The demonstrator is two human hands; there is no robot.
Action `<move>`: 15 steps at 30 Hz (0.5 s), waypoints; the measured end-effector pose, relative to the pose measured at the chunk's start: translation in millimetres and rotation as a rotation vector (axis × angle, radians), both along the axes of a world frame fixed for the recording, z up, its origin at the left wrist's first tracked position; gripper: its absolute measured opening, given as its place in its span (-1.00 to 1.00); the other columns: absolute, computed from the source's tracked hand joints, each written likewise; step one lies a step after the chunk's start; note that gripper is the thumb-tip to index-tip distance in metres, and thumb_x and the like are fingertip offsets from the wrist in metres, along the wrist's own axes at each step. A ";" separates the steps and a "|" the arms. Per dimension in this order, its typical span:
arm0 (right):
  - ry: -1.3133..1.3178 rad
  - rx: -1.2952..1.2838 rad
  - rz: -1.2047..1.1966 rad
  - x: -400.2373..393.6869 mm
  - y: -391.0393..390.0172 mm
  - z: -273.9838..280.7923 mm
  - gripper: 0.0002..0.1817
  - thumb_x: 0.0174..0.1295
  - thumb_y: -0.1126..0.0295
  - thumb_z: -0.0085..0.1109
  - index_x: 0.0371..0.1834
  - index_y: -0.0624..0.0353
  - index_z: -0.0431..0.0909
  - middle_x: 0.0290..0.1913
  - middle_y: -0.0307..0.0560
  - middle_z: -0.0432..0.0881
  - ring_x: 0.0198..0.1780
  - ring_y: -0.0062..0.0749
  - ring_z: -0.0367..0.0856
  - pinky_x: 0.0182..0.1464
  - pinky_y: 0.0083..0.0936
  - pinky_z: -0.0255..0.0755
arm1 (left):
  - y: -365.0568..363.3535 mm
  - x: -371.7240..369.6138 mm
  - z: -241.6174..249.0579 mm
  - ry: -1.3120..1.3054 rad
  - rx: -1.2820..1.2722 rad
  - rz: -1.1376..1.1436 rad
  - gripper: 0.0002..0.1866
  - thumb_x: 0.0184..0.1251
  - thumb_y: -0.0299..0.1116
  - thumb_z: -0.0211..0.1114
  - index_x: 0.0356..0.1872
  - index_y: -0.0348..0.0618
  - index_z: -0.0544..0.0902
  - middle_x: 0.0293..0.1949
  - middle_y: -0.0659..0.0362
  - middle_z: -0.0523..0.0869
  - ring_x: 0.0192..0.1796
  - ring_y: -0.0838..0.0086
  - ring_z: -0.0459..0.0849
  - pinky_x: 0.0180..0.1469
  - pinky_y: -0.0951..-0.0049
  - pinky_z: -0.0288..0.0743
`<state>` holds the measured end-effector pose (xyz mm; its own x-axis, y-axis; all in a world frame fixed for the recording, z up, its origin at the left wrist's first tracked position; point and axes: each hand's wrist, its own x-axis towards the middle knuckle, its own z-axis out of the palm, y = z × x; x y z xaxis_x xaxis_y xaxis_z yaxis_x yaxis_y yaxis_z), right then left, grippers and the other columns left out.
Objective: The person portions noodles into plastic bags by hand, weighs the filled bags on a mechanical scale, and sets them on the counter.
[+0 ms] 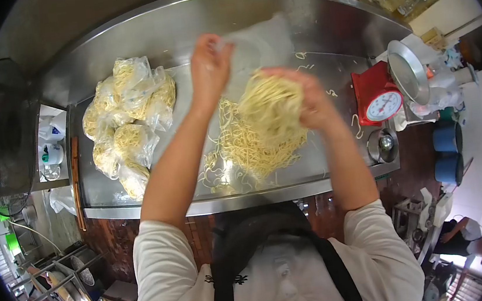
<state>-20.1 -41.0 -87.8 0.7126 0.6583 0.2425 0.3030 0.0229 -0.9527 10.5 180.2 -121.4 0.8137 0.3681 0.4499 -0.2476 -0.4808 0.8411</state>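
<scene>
**Though both ends are taken up, the steel table (258, 198) gives elbow room in between**

Where I stand, the tabletop looks wide, hemmed by a tall steel back wall (180, 21) that curves round the far side and by a low rim in front, close to the apron of the person at work. Filling the left end is a pile of bagged noodles (128, 142), stacked on one another, the nearest of them reaching almost to the front rim. Around the middle, a loose heap of noodles (241, 156) spreads over the steel, its ragged front just inside that rim. A strip of steel runs between the pile and the heap, with the left forearm passing over it.

Over at the right end sits a red dial scale (366, 83) with a round metal pan, well apart from the heap; the right forearm reaches in through the gap between them. Above the far part of the table hangs a thin clear plastic bag (264, 39), blurred. Its edge seems pinched in the left hand (211, 65), raised, fingers partly curled. The right hand (309, 99) is closed around a thick bundle of noodles (271, 106) over the heap, though some fingers are hidden.

Tucked into the front right corner is a small metal bowl (383, 146), near the edge. Stray strands (332, 93) dot the steel towards the scale.
</scene>
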 end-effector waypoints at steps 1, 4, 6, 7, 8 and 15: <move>0.017 -0.098 -0.048 -2.3 8.6 -33.7 -0.43 0.25 0.50 0.20 0.37 0.26 0.35 0.25 -0.03 0.55 0.20 -0.40 0.55 0.28 -0.48 0.40 | -19.6 -31.5 14.4 0.004 0.044 -0.084 -0.76 0.30 -0.29 0.34 -0.28 -0.29 0.58 -0.50 -0.02 0.60 -0.45 0.31 0.63 -0.38 0.36 0.45; 0.222 0.063 -0.142 -22.2 29.4 -55.8 -0.38 0.26 0.58 0.14 0.43 0.23 0.28 0.33 -0.08 0.47 0.27 -0.46 0.48 0.32 -0.54 0.33 | -37.2 -106.7 10.8 -0.131 0.159 -0.198 -0.86 0.29 -0.41 0.34 -0.23 -0.22 0.59 -0.50 0.03 0.61 -0.56 0.26 0.63 -0.50 0.31 0.44; 0.226 0.433 -0.238 -24.5 61.7 -69.5 -0.38 0.31 0.50 0.17 0.45 0.23 0.24 0.36 -0.13 0.41 0.26 -0.46 0.48 0.32 -0.55 0.34 | -34.6 -153.4 -12.2 0.082 0.028 -0.161 -0.87 0.29 -0.43 0.33 -0.21 -0.20 0.60 -0.44 0.03 0.66 -0.51 0.19 0.67 -0.45 0.29 0.51; 0.558 0.581 -0.199 -15.7 84.3 -87.5 -0.42 0.33 0.47 0.17 0.42 0.24 0.27 0.31 -0.13 0.45 0.22 -0.43 0.51 0.29 -0.54 0.38 | -38.0 -166.2 -26.9 0.106 0.065 -0.182 -0.87 0.29 -0.42 0.33 -0.21 -0.20 0.61 -0.42 0.01 0.68 -0.47 0.16 0.68 -0.41 0.27 0.53; 0.899 0.718 -0.153 -2.8 105.9 -106.5 -0.45 0.34 0.43 0.17 0.39 0.24 0.31 0.26 -0.12 0.50 0.17 -0.41 0.54 0.25 -0.54 0.41 | -44.9 -180.1 -43.5 0.135 0.096 -0.198 -0.86 0.29 -0.42 0.34 -0.21 -0.21 0.61 -0.40 -0.01 0.69 -0.42 0.12 0.69 -0.37 0.25 0.55; 0.247 -0.205 0.057 -33.9 57.1 -234.3 -0.62 0.27 0.48 0.13 0.17 0.24 0.51 -0.13 -0.05 0.66 -0.15 -0.17 0.64 -0.03 -0.27 0.52 | 13.3 -183.5 -133.7 0.868 0.158 -0.409 -0.52 0.20 -0.31 0.45 0.13 -0.24 0.57 -0.11 -0.07 0.73 -0.03 -0.03 0.71 0.05 0.21 0.57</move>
